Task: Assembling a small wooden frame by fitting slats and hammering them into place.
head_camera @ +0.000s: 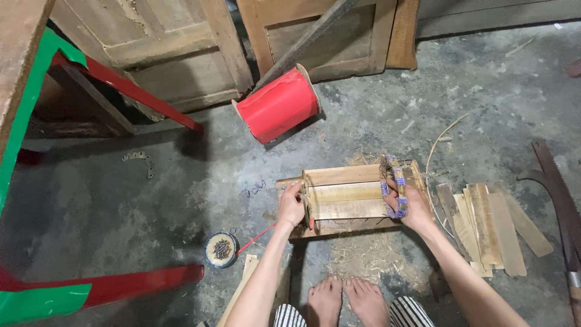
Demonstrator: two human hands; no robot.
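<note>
Person is squatting barefoot on concrete floor (151, 200), working one small wooden frame (348, 194) of flat slats lying on the floor just ahead of two bare feet (348, 300). Left hand (292, 204) is pinching the frame's left end, grip closed on the edge where a red strip (257, 237) is trailing off. Right hand (404, 203) is wrapping its grip around the frame's right end, fingers also closed on one blue-patterned band (390, 175) looping over the wood. One red roll (278, 104) is lying beyond the frame. One round tin of nails (221, 249) is sitting left of the left forearm. Loose pile of wooden slats (484, 224) is lying right of the frame, count unclear. One saw (560, 200) is lying at far right
</note>
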